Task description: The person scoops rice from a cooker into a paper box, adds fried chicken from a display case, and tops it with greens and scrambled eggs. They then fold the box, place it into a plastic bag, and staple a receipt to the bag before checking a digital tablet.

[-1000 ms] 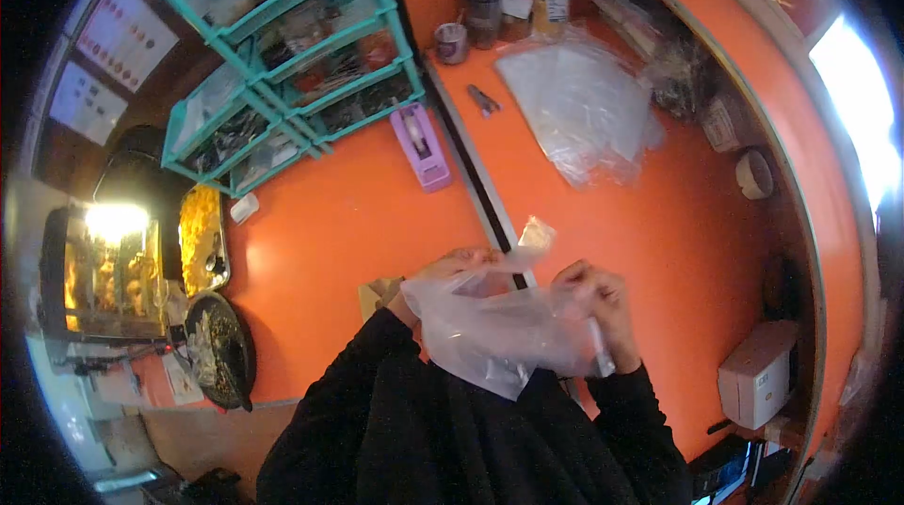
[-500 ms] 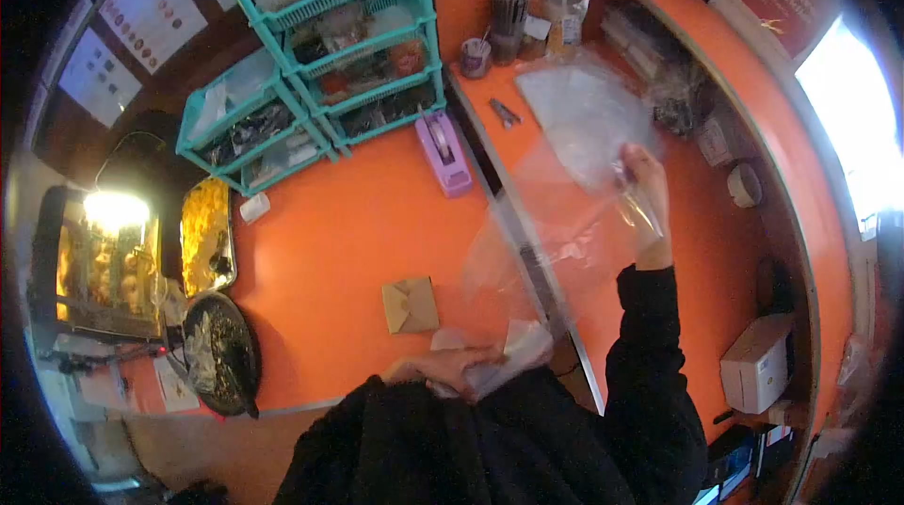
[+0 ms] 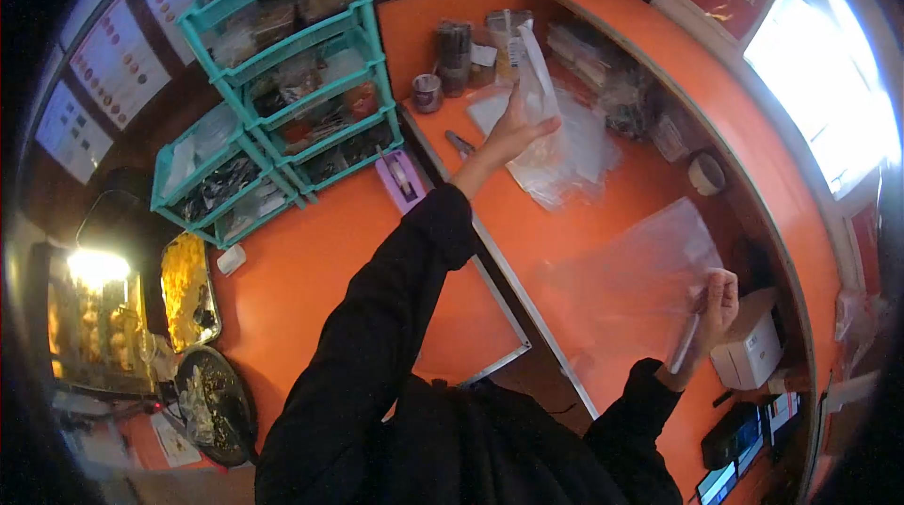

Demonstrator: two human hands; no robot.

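Stretched forward over the orange counter (image 3: 301, 288), my left hand (image 3: 518, 133) has its fingers round a folded white plastic bag (image 3: 537, 77). Beneath that bag lies a stack of clear plastic bags (image 3: 579, 157). On the right, my right hand (image 3: 711, 312) is closed on a clear plastic bag (image 3: 650, 256), which spreads out to the left over the counter. The two hands are well apart. My left sleeve crosses the middle of the counter.
Teal basket racks (image 3: 311, 81) stand at the back left, beside a purple tape dispenser (image 3: 400, 180). A black pan (image 3: 217, 401) and a yellow-filled tray (image 3: 188, 288) sit at the left. A white box (image 3: 749, 350) and a tape roll (image 3: 706, 174) are at the right.
My left hand has gone from near my body to the back with a white bag. My right hand has moved down and right with the clear bag. The small brown box is now out of sight.
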